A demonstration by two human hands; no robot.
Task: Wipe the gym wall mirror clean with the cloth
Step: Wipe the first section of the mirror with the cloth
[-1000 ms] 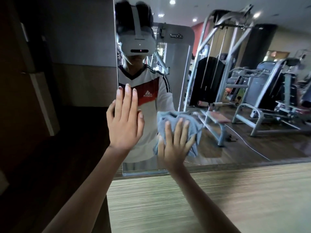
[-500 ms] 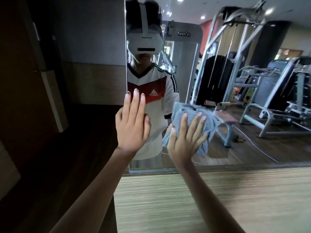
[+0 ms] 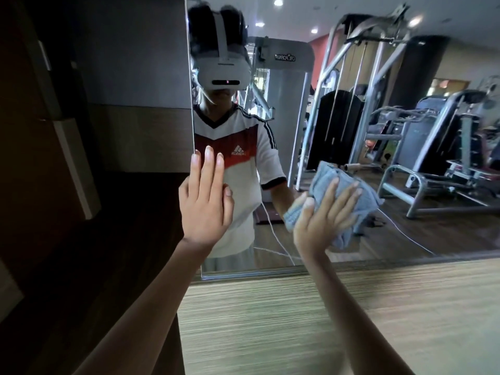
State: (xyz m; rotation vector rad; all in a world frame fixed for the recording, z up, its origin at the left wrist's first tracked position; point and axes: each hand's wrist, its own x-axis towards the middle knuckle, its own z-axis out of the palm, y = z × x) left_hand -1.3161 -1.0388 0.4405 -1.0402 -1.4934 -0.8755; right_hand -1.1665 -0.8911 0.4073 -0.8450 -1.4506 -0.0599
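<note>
Filling the upper right of the view, the wall mirror (image 3: 405,239) runs from a straight vertical edge at its left to past the right border, and its bottom edge meets a striped wood-grain surface (image 3: 324,320) below. The glass reflects a person in a white headset (image 3: 221,69) and a white jersey (image 3: 238,147) with a dark red chest band, with silver-framed gym machines (image 3: 351,104) and ceiling spotlights behind; no streaks or marks can be made out on the glass. The cloth (image 3: 369,203) is a pale grey-blue towelling rag, bunched and creased, lying against the lower part of the mirror to the right of the reflected jersey and above the bottom edge. Compared with half a second ago, the cloth and the right hand (image 3: 322,226) have slid to the right across the glass, so the gap to the left hand (image 3: 205,209) is wider and more of the reflected sleeve and forearm shows between them; the right fingers also lean further to the right. The left hand sits in much the same place as before, at the mirror's left edge. It is flat, fingers straight and close together, pointing up, palm towards the glass, holding nothing. The right hand is flat too, fingers straight and slightly spread over the middle of the cloth, pressing it to the mirror rather than gripping it, with folds of cloth showing past the fingertips and beside the thumb.
</note>
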